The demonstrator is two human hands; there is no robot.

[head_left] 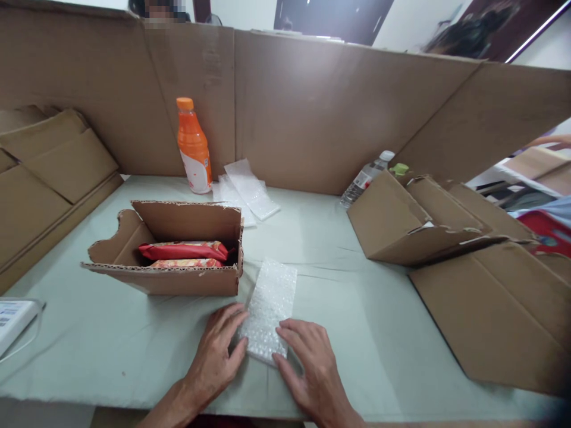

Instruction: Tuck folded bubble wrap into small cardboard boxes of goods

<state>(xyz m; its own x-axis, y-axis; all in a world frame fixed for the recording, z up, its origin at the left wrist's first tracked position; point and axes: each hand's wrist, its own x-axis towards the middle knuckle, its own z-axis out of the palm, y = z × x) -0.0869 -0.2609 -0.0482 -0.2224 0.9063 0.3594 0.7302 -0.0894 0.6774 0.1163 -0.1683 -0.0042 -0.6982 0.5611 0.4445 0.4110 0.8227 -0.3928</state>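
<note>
Bracketing bubble-wrap pouch (271,303), apparently to steady it: left hand (217,345) at 8 o'clock, right hand (312,362) at 4, both loosely spread; cardboard box (191,283) at 10, mouth up, presumably for access.

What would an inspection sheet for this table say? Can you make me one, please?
Surface: pale green table, slightly creased.
Job's things: bubble wrap, lying on the table.
Clutter: open box holding packets; orange bottle standing; clear bottle leaning; plastic pieces lying around.
Hands: left hand at the wrap's left edge; right hand touching its right side.
Cables: pale cord by a white device.
Surroundings: cardboard wall behind; cardboard boxes on the right.
</note>
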